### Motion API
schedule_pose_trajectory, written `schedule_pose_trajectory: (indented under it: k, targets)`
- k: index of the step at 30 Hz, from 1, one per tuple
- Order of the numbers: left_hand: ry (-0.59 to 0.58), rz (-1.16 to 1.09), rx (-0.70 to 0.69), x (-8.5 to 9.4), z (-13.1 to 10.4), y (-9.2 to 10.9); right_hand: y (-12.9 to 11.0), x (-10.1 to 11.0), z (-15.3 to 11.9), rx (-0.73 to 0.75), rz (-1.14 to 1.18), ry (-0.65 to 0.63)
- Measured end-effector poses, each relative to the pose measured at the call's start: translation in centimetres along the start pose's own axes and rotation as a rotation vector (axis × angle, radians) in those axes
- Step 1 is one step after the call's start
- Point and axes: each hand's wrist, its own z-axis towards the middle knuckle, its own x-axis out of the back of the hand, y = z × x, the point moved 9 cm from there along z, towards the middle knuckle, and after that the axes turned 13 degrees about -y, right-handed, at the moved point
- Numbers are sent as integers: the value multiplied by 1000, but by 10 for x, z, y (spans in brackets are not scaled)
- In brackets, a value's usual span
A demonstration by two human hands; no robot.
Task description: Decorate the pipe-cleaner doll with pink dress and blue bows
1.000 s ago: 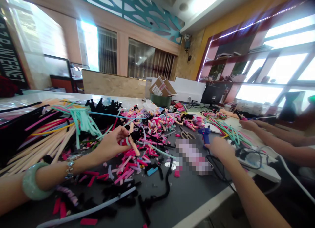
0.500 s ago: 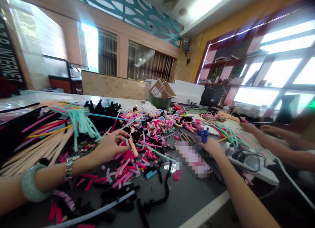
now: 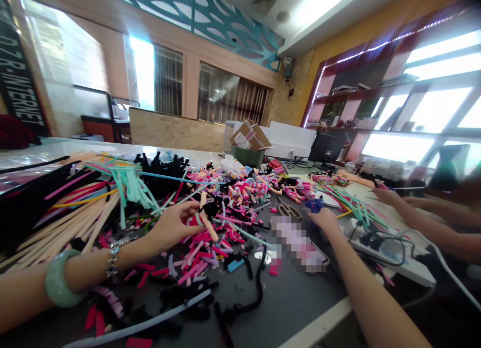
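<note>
Between the thumb and fingers of my left hand (image 3: 176, 223) is a small pipe-cleaner doll (image 3: 209, 225), with peach limbs, black fuzz and a pink and teal body. It is held tilted above a heap of pink scraps (image 3: 195, 260). On the right, my right hand (image 3: 326, 221) is closed around a blue glue gun (image 3: 314, 204); the palm hides its handle. Scissors (image 3: 289, 209) lie just left of the glue gun. A blurred-out phone-like object (image 3: 298, 243) rests on the table below them.
Bundles of peach pipe cleaners (image 3: 75, 223) and mint ones (image 3: 131, 185) lie left. Many finished dolls (image 3: 244, 185) are piled behind. A power strip (image 3: 398, 263) with cables sits at right, near another person's arms (image 3: 424, 228). A cardboard box (image 3: 250, 136) stands at the back.
The whole view has shifted slightly, so things appear farther right. My left hand still holds the doll, now turned a little. My right hand keeps the glue gun, whose handle is now more hidden.
</note>
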Motion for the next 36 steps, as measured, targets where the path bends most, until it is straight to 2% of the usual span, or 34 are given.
schedule_pose_trajectory:
  k: [4,7,11,15,18,23,26,29,32,36]
  targets:
    - [-31,72,-1,-4,0,5,-3,6,-4,50,159,51]
    - [-28,172,-10,-5,-3,14,-7,19,-18,101,309,137]
    - [-18,341,-28,-7,-8,27,-21,33,-55,222,545,243]
    - [-8,439,-70,-9,-13,40,-43,34,-101,416,804,256]
    - [-31,451,-84,-12,-16,49,-60,25,-132,542,960,198]
    - [-56,525,-94,-15,-21,57,-89,-3,-179,724,1072,-20]
    - [-56,653,-95,-11,-20,57,-106,-24,-205,853,1074,-213]
    - [-37,806,-102,-3,-18,60,-113,-43,-221,893,980,-340]
    - [-11,915,-104,3,-16,65,-115,-54,-226,892,857,-380]
    - [-16,950,-129,2,-17,70,-115,-58,-228,901,750,-349]
